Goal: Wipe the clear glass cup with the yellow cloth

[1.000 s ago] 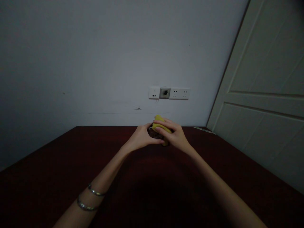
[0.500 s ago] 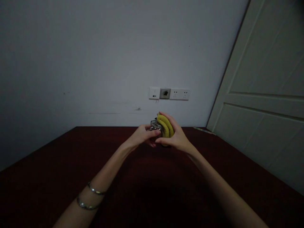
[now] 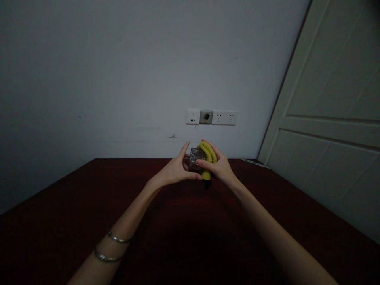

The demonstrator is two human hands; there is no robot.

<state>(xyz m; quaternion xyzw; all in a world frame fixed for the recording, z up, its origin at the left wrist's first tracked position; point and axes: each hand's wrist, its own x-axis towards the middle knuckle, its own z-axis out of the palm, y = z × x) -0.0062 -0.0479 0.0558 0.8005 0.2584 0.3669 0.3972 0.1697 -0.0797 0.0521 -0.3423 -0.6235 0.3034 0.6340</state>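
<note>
Left hand (image 3: 175, 173) cupping clear glass (image 3: 194, 159), right hand (image 3: 221, 168) clasping yellow cloth (image 3: 208, 152) against it, table (image 3: 89, 206) below, sockets (image 3: 211, 117) behind

Dim, flat light, grainy throughout. The wall (image 3: 118, 71) is dull grey and darkens toward the corners; the top right corner is black. The table (image 3: 59, 206) sinks near black at the bottom edge. Only the yellow cloth (image 3: 208, 155) and a glint on the glass (image 3: 194, 159) stand out.

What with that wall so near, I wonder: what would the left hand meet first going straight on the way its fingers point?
The left hand would meet the small clear glass first, and is probably touching it; behind that comes the yellow item in the right hand. Depth is unclear.
</note>
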